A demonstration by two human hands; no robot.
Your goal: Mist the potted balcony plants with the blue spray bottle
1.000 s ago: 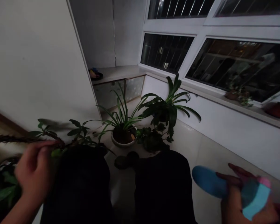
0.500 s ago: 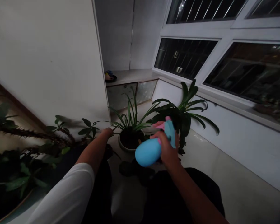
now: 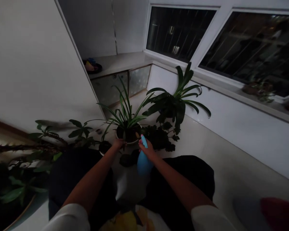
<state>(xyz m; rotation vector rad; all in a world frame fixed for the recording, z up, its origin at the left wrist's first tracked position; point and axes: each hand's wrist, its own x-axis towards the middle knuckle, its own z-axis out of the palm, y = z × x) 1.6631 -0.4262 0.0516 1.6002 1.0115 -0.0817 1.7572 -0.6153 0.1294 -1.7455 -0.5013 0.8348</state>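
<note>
My right hand (image 3: 147, 150) is wrapped round the neck of a blue spray bottle (image 3: 144, 165), which stands upright with its nozzle towards the pot. At the front rim of a round white pot (image 3: 133, 142), my left hand (image 3: 120, 143) has its fingers closed on what looks like a drooping leaf (image 3: 124, 135); its fingertips are small and dark. Long narrow leaves of a potted plant (image 3: 126, 117) spread up from this pot, above both hands. Dark soil shows inside it.
Behind to the right is a broad-leaved plant (image 3: 180, 96), with a low leafy plant (image 3: 159, 136) before it. A thorny-stemmed plant (image 3: 21, 148) stands at left. A window ledge (image 3: 221, 80) runs along the right wall. Something red (image 3: 276, 210) is at lower right.
My right hand has lowered the spray bottle and turned it from tilted to upright, nearer the pot. My left hand has come forward to the pot's rim. The view has tipped downward.
</note>
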